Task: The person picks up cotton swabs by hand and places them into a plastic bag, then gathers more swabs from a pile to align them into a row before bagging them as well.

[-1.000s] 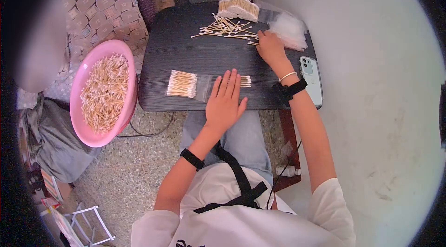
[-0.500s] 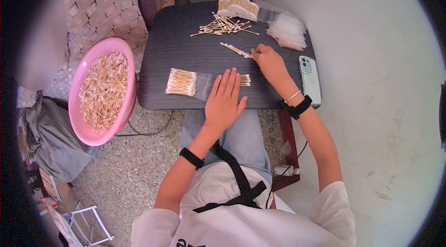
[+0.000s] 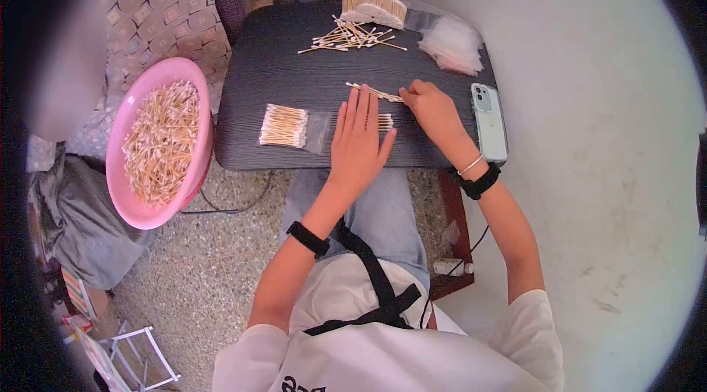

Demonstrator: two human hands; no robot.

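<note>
My left hand (image 3: pixel 359 143) lies palm down with its fingers stretched out, over a row of cotton swabs whose white tips (image 3: pixel 386 122) show at its right side. Its fingertips reach a few loose cotton swabs (image 3: pixel 382 93). The right ends of those loose swabs are at the fingers of my right hand (image 3: pixel 436 113), which are closed in a pinch on them. Left of my left hand lies a neat bundle of cotton swabs (image 3: pixel 283 125), beside a clear plastic bag (image 3: pixel 317 131) that is partly under the hand.
A loose heap of swabs (image 3: pixel 352 37) and stacked bundles (image 3: pixel 374 7) lie at the table's (image 3: pixel 265 60) far side. Clear bags (image 3: pixel 451 46) and a phone (image 3: pixel 490 123) are at the right. A pink basin (image 3: pixel 121 149) full of swabs stands left, beyond the table edge.
My left hand has slid forward and slightly right, its fingertips now at the loose swabs. My right hand has drawn those swabs a little toward me.
</note>
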